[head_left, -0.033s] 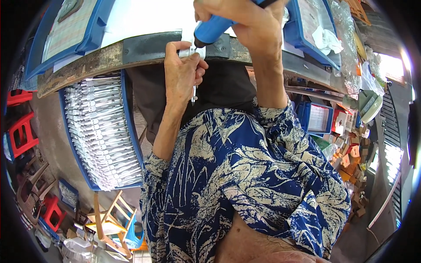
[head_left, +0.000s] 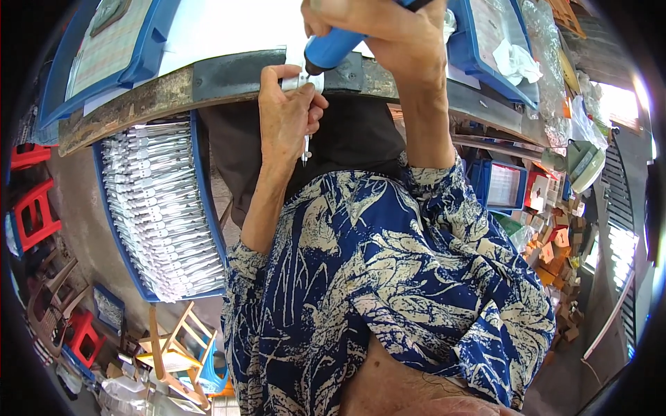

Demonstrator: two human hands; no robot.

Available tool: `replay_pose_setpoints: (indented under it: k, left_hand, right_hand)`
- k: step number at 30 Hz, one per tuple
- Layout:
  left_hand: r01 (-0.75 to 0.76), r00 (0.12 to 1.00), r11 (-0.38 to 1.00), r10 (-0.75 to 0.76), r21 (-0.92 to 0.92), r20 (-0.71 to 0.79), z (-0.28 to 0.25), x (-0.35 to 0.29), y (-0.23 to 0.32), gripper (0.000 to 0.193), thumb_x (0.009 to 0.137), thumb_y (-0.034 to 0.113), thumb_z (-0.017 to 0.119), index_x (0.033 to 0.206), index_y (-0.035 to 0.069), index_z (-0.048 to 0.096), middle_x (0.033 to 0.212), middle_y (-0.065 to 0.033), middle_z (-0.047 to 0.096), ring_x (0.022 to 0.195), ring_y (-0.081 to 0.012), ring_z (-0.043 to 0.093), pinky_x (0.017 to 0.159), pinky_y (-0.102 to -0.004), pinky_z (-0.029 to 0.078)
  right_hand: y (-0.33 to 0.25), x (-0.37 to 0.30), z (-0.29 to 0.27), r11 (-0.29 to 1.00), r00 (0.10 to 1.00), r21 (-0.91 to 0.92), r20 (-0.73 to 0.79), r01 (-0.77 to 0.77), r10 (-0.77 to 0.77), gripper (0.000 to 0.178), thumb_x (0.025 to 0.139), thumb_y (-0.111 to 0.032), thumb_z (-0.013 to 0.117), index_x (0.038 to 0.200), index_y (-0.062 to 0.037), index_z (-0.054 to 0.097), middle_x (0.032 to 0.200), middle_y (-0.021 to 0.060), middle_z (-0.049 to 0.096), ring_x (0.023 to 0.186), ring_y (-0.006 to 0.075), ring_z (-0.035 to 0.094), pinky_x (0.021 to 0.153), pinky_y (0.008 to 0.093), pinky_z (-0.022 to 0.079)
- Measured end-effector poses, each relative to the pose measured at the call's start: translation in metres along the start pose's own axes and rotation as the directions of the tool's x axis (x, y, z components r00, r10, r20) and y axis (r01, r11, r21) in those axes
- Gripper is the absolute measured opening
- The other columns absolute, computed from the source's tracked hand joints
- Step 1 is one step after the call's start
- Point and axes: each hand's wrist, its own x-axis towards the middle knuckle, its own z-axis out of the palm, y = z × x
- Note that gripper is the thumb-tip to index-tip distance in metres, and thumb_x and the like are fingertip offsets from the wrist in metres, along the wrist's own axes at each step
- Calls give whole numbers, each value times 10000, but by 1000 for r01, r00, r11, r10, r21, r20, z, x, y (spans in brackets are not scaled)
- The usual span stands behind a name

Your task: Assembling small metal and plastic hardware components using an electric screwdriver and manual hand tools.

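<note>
- The left hand (head_left: pixel 286 114) has its thumb and fingers pinched round the head of a silver drawing compass (head_left: pixel 318 82), judging by its slim legs; one pointed end hangs below the palm.
- The compass's head is at the near edge of the wooden workbench (head_left: pixel 142 104), by a black pad (head_left: pixel 232 75); whether it rests on the pad cannot be told.
- The right hand (head_left: pixel 399 38) is closed round a blue power screwdriver (head_left: pixel 338 48), its dark nose at the compass's head.
- The compass looks light and stiff, and its smooth metal may be slippery. The broad head seems the surest hold; the thin legs could bend or prick.
- The screwdriver looks rigid and heavier, best held round its barrel.
- Many similar compasses (head_left: pixel 163 208) lie stacked in a blue tray (head_left: pixel 197 142) beside the person's left side.
- No brand, label or writing can be read on the screwdriver or held compass; any print on the red-and-white box (head_left: pixel 538 192) is too small.
</note>
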Motion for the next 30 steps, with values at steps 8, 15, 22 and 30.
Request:
replay_pose_setpoints:
  k: [8, 15, 22, 30]
  left_hand:
    - [-16, 1000, 1000, 16, 19, 13, 1, 2, 0, 223, 868, -28, 451, 1051, 21, 333, 648, -123, 522, 451, -72, 399, 345, -191, 257]
    - [-22, 1000, 1000, 22, 22, 3, 1, 2, -1, 222, 860, -38, 446, 1038, 25, 329, 639, -120, 518, 441, -68, 397, 343, -197, 254]
    - [-6, 1000, 1000, 7, 17, -22, -3, 6, -8, 210, 861, -29, 429, 1037, 28, 329, 640, -121, 524, 436, -71, 403, 338, -202, 260]
    - [-23, 999, 998, 25, 67, -28, -9, 5, -3, 224, 850, -26, 434, 1042, 32, 333, 648, -124, 534, 443, -73, 414, 342, -197, 267]
  right_hand:
    - [-3, 23, -16, 995, 934, -21, 349, 94, -81, 372, 604, -26, 724, 936, -15, 558, 693, 24, 577, 618, 103, 553, 583, 246, 453]
    - [23, 35, -7, 973, 853, 229, 502, 28, -143, 407, 610, -41, 735, 987, -21, 582, 756, 27, 588, 665, 108, 561, 599, 255, 466]
    - [15, 15, 2, 997, 987, 81, 161, -9, -4, 349, 699, -77, 702, 1009, 8, 566, 718, 32, 593, 618, 102, 561, 563, 234, 462]
    - [15, 6, 6, 991, 991, -68, -66, 114, -118, 304, 757, -72, 674, 1019, 16, 547, 722, 31, 578, 624, 103, 550, 551, 235, 456]
